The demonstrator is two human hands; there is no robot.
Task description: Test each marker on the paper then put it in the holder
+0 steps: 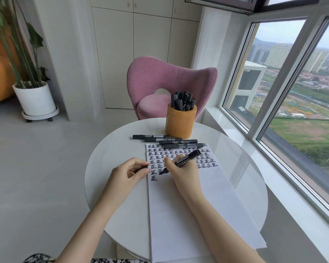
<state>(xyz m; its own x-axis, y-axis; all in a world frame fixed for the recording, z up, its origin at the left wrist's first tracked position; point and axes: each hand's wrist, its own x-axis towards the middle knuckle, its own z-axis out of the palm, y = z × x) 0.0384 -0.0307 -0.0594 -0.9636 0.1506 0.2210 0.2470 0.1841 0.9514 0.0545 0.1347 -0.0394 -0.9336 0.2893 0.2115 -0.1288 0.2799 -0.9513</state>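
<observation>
Black marker (pixel 182 161) in right hand (pixel 180 168) grip, tip on paper (pixel 188 205); left hand (pixel 129 170) pinching cap (pixel 141 169).

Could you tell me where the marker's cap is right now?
In the head view, the cap is pinched in the left hand, beside the paper's left edge.

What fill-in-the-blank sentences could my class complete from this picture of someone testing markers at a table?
1. The right hand holds an uncapped marker with its tip on the ____.
2. The left hand pinches the marker's ____.
3. The round holder is ____ in colour.
4. ____ markers lie flat near the holder.

Missing words: paper; cap; orange; four
</observation>
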